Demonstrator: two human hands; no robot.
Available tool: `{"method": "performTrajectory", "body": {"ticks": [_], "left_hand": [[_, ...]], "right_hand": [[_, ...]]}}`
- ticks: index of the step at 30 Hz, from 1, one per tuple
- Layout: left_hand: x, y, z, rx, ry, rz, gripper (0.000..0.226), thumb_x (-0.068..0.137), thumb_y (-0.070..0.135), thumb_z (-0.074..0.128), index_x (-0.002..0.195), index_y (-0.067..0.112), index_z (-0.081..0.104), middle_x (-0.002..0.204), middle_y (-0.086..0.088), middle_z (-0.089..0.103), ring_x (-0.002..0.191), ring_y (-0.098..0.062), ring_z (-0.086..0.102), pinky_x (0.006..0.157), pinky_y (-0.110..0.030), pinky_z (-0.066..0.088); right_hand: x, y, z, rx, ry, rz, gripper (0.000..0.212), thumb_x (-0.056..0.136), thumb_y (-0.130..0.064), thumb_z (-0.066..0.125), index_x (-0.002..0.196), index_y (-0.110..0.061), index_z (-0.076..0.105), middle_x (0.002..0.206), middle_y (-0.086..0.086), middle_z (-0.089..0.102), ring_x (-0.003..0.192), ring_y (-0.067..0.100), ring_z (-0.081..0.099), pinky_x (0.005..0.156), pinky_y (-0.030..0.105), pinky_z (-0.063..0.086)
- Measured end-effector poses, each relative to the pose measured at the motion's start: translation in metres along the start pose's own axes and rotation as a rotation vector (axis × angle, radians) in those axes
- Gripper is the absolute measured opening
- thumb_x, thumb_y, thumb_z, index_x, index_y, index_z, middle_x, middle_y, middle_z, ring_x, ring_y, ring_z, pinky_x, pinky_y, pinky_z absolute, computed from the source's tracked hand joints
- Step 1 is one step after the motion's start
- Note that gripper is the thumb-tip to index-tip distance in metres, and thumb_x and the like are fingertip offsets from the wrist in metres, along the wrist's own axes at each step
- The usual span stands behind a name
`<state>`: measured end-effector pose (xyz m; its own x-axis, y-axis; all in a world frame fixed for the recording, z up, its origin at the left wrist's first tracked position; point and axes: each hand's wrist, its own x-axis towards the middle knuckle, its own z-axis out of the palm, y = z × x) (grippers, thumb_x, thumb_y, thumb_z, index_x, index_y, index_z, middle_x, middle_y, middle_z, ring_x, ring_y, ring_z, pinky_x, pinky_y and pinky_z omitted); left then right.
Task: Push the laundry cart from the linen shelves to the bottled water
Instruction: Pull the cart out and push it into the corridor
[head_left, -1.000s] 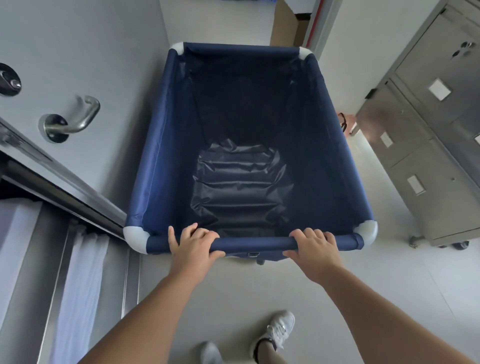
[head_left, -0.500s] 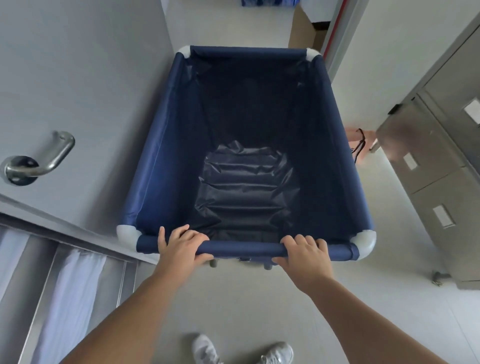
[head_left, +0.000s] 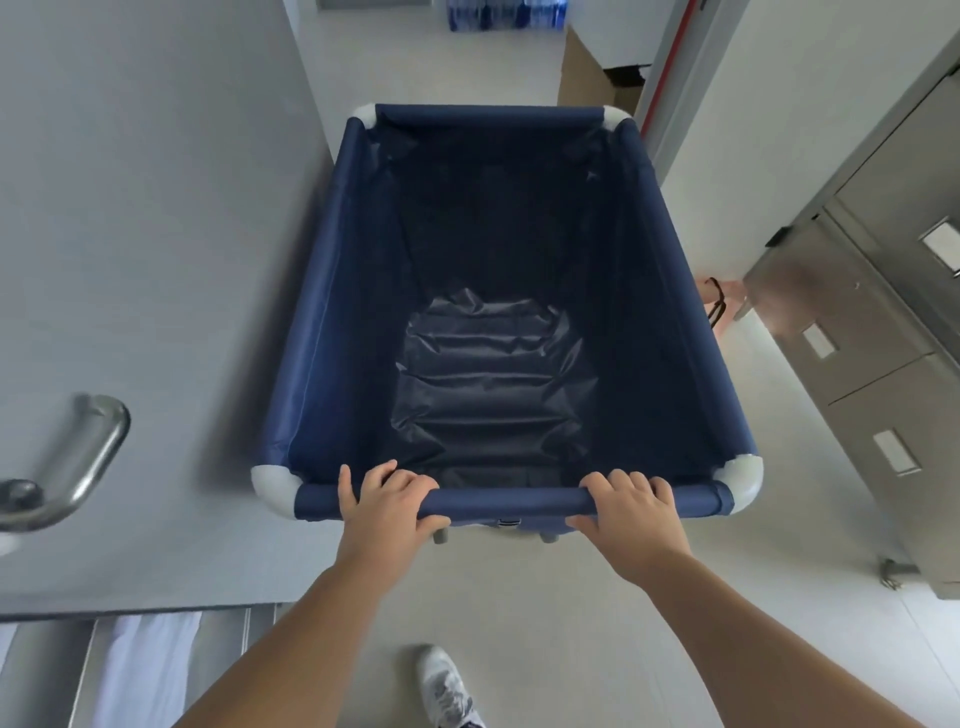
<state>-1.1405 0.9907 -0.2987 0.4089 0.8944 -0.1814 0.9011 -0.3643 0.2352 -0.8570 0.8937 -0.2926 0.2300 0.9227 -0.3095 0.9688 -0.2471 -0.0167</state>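
Door handle (head_left: 78, 457), steel cabinet (head_left: 883, 364), shoe (head_left: 447, 686)

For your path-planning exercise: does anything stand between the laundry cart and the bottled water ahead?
Nothing visible blocks the floor between the laundry cart and the bottled water. A cardboard box stands just right of that path, past the cart's far right corner, so the passage narrows there.

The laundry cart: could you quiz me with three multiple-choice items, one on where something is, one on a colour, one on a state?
1. Where do the bottled water packs stand?
A. inside the cart
B. on the floor far ahead
C. on the steel cabinet

2. What colour is the cart's fabric?
A. red
B. white
C. navy blue

3. What is inside the cart?
A. nothing
B. folded towels
C. bottles

Answers:
1 B, the bottled water sits beyond the laundry cart.
2 C, its walls are navy.
3 A, only bare lining shows.
Left hand and right hand each keep a grip on the near bar.
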Motion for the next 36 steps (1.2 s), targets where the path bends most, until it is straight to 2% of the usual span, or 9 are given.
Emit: {"method": "performTrajectory", "body": {"ticks": [5,11,29,36], "left_hand": [[0.038,-0.008,-0.005,0.021,0.023,0.023,0.03,0.085,0.052,0.065,0.11,0.035,0.063,0.112,0.015,0.064,0.131,-0.018,0.042,0.116,-0.06,0.005],[0.086,-0.006,-0.008,0.035,-0.001,0.008,0.03,0.086,0.055,0.061,0.109,0.037,0.061,0.102,0.015,0.062,0.107,-0.019,0.049,0.115,-0.058,0.013],[0.23,0.018,-0.039,0.066,-0.024,-0.083,0.031,0.09,0.056,0.053,0.116,0.041,0.056,0.112,0.014,0.06,0.11,-0.018,0.048,0.116,-0.051,0.014],[0.282,0.019,-0.047,0.052,-0.019,-0.087,0.028,0.089,0.054,0.055,0.113,0.04,0.057,0.108,0.014,0.06,0.107,-0.018,0.048,0.115,-0.052,0.014]], "right_hand": [[0.032,-0.004,-0.012,0.023,0.016,0.022,0.04,0.096,-0.059,0.041,0.127,-0.033,0.048,0.108,-0.007,0.054,0.104,0.021,0.049,0.109,0.041,0.026],[0.074,0.007,-0.025,0.029,0.023,0.021,0.039,0.096,-0.058,0.043,0.125,-0.032,0.049,0.11,-0.005,0.055,0.107,0.023,0.049,0.114,0.044,0.023],[0.222,0.048,-0.068,0.022,0.046,-0.054,0.039,0.096,-0.059,0.042,0.119,-0.029,0.049,0.107,-0.006,0.053,0.101,0.022,0.048,0.11,0.046,0.027],[0.275,0.057,-0.082,0.017,0.055,-0.062,0.041,0.095,-0.061,0.043,0.12,-0.029,0.049,0.107,-0.006,0.054,0.102,0.023,0.049,0.11,0.047,0.027]]}}
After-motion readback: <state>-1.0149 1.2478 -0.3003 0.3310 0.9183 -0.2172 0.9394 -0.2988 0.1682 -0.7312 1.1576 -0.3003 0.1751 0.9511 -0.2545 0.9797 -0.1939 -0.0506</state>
